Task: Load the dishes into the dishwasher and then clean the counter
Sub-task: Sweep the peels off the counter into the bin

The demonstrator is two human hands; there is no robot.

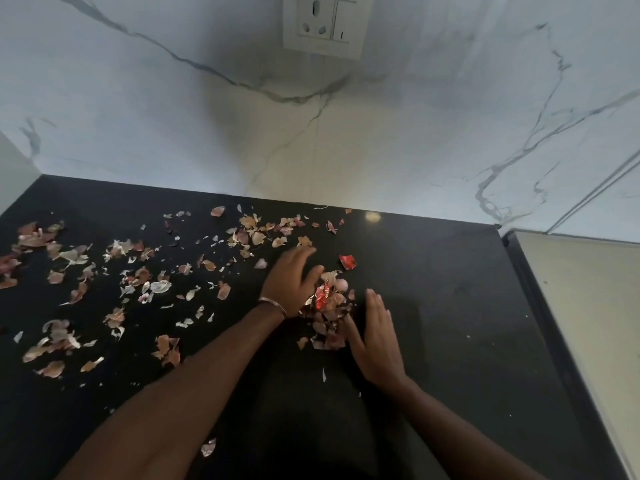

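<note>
A black counter (450,306) is littered with onion and garlic peels (138,278), mostly across its left and middle. A small pile of peels with red wrapper scraps (327,306) lies between my two hands. My left hand (292,282), a thin bangle on its wrist, lies on the left side of the pile with fingers straight and blurred. My right hand (377,337) stands on its edge against the pile's right side, fingers straight. Another red wrapper scrap (347,261) lies just behind the pile.
A white marble wall (311,133) with a socket and switch plate (325,24) rises behind the counter. The counter's right edge (540,323) drops beside a pale surface (595,306). A stray peel (209,446) lies near the front by my left forearm.
</note>
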